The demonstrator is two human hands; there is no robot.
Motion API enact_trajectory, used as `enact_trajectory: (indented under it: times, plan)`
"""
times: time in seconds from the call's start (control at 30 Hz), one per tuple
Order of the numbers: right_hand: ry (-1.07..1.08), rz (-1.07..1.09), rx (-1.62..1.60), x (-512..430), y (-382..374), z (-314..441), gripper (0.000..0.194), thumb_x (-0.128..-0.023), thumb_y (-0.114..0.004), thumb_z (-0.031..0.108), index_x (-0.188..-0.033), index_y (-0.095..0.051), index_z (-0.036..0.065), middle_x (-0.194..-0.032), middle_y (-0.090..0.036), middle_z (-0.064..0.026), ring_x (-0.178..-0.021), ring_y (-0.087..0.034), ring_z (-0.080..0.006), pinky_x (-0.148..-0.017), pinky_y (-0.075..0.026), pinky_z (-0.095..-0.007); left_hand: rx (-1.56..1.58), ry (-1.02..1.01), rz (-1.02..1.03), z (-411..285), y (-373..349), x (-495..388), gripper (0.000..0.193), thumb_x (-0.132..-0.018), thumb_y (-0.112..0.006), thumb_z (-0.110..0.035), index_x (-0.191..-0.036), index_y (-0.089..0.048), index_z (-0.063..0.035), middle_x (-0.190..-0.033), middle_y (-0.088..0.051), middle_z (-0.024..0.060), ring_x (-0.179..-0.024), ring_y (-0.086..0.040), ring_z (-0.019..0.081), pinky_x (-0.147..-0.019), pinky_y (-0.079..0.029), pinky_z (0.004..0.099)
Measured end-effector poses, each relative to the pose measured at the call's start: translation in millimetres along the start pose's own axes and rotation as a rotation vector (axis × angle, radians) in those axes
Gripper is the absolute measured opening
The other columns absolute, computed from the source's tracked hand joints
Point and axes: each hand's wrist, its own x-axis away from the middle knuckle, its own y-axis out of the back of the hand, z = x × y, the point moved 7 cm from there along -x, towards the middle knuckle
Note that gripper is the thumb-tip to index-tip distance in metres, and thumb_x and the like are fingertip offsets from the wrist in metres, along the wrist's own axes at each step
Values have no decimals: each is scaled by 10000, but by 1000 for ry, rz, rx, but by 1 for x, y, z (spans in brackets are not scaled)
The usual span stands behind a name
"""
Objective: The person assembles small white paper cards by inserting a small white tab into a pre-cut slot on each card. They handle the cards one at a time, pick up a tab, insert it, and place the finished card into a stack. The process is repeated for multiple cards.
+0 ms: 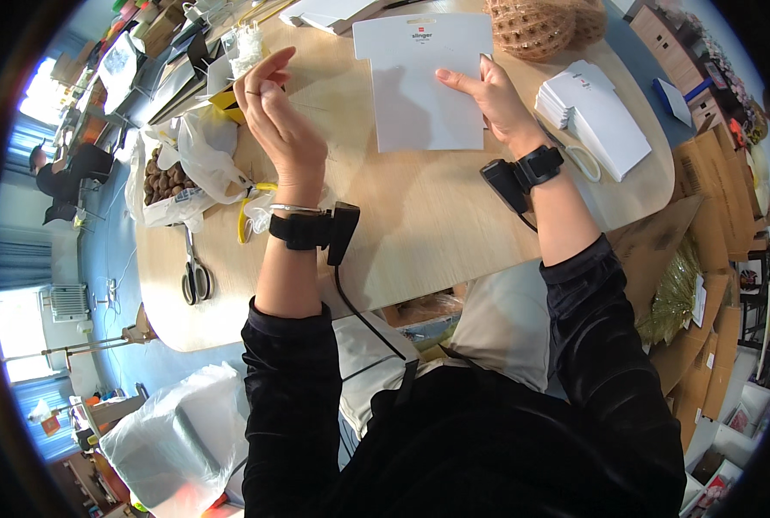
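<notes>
A white T-shaped header card (401,103) with a hang slot and small printing near its top is upright or tilted above the table. My right hand (501,107) grips its right edge, thumb across the front and fingers behind. To the left, my left hand (281,123) is raised with its fingers bent; whether anything lies between the fingertips cannot be seen. Just beyond it is a bundle of white string or tags (247,50) by a yellow box (229,107). A stack of similar white cards (595,123) lies right of my right hand.
On the wooden table (411,246) lie black-handled scissors (195,278), yellow-handled pliers (245,217) and light-handled scissors (581,160). A plastic bag (194,155) holds brown balls (165,178). A woven copper-coloured ball (530,26) sits at the back. Cardboard boxes (715,188) stand right; a seated person (61,178) is far left.
</notes>
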Motion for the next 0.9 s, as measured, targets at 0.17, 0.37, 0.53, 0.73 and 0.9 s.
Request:
enact_trajectory:
  times: [0.17, 0.37, 0.53, 0.73, 0.9]
  plan:
    - [22, 11, 30, -2, -1, -2, 412, -843, -776, 255, -1083, -553, 6, -983, -653, -81, -830, -660, -107, -633, -557, -239, -142, 97, 75, 0, 7, 2, 456, -986, -270, -273, -893, -642, -26, -755, -522, 56, -745, -480, 171, -695, -410, 312]
    - [22, 35, 33, -6, 2, -11, 443, -852, -765, 233, -1151, -557, -19, -1057, -662, -102, -973, -645, -135, -849, -539, -284, 51, 237, 25, 6, 9, 11, 419, -1048, -283, -279, -881, -564, -17, -721, -630, 68, -529, -459, 101, -527, -387, 231]
    - [29, 9, 29, -6, 5, -13, 403, -852, -756, 223, -1105, -594, -46, -1044, -679, -96, -933, -640, -137, -834, -526, -286, 193, 164, 221, -1, -16, 22, 337, -1067, -312, -231, -931, -542, -25, -749, -678, 74, -503, -524, 78, -506, -421, 212]
    - [16, 40, 47, -6, 4, -15, 379, -858, -750, 217, -1099, -603, -35, -1052, -678, -84, -950, -635, -133, -858, -515, -289, 47, 96, 332, -8, -22, 25, 254, -1079, -375, -243, -996, -501, -38, -887, -727, 61, -506, -558, 96, -511, -454, 226]
    - [33, 79, 48, -4, 0, -12, 421, -860, -756, 221, -1159, -579, -18, -1088, -666, -78, -991, -632, -117, -883, -513, -275, 49, 105, 361, -12, -25, 25, 274, -1076, -391, -271, -998, -517, -41, -907, -731, 63, -514, -560, 102, -517, -457, 226]
